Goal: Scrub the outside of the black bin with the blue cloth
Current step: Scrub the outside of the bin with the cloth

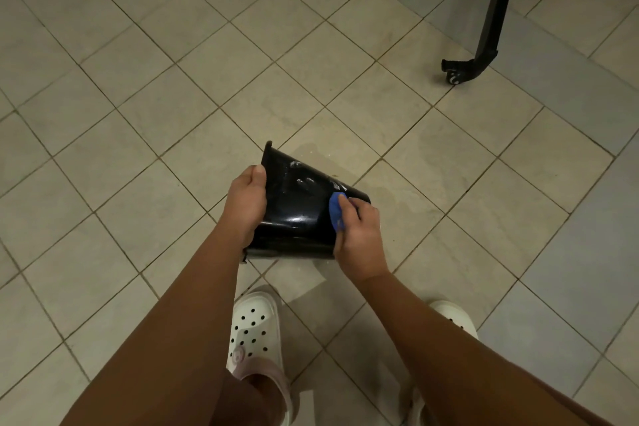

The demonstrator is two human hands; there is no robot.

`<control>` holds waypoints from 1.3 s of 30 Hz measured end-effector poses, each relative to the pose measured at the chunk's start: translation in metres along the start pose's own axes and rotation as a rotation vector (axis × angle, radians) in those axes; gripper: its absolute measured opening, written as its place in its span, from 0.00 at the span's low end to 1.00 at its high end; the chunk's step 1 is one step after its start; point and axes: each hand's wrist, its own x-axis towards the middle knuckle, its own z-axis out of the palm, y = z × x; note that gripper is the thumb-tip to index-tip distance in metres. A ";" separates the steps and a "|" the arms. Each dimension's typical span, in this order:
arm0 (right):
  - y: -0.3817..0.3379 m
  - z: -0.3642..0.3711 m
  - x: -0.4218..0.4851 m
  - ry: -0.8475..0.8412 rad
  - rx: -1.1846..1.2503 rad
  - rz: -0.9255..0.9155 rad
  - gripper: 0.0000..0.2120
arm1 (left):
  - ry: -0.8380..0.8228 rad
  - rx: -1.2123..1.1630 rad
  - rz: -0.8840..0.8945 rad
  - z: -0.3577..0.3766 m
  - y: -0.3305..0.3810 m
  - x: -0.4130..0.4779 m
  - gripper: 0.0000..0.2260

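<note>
Tipped on its side above the tiled floor [138, 79], the black bin [297, 211] shows whitish smears on its glossy outer wall. The blue cloth [336, 209] presses against that wall near the narrow base end, bunched in the curled fingers of the right hand [359, 235]. The left hand [245, 204] clasps the wide rim end. Below stand 2 white clogs [254, 332]; a black wheeled leg [484, 45] is well apart.

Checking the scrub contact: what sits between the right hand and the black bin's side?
In the head view, the blue cloth, bunched under the right hand, lies against the glossy side of the black bin.
</note>
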 end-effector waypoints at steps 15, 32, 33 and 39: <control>-0.029 0.003 0.007 -0.050 -0.016 0.051 0.27 | -0.010 0.030 0.109 0.010 0.001 -0.004 0.16; -0.051 0.002 0.002 -0.078 -0.020 0.001 0.29 | -0.062 0.001 0.110 0.010 0.000 -0.005 0.15; -0.049 0.003 -0.001 -0.092 -0.016 -0.058 0.27 | -0.075 0.008 0.103 0.008 -0.001 -0.005 0.15; -0.036 -0.004 0.023 -0.049 -0.033 -0.077 0.26 | -0.120 0.001 0.123 0.013 0.001 -0.008 0.14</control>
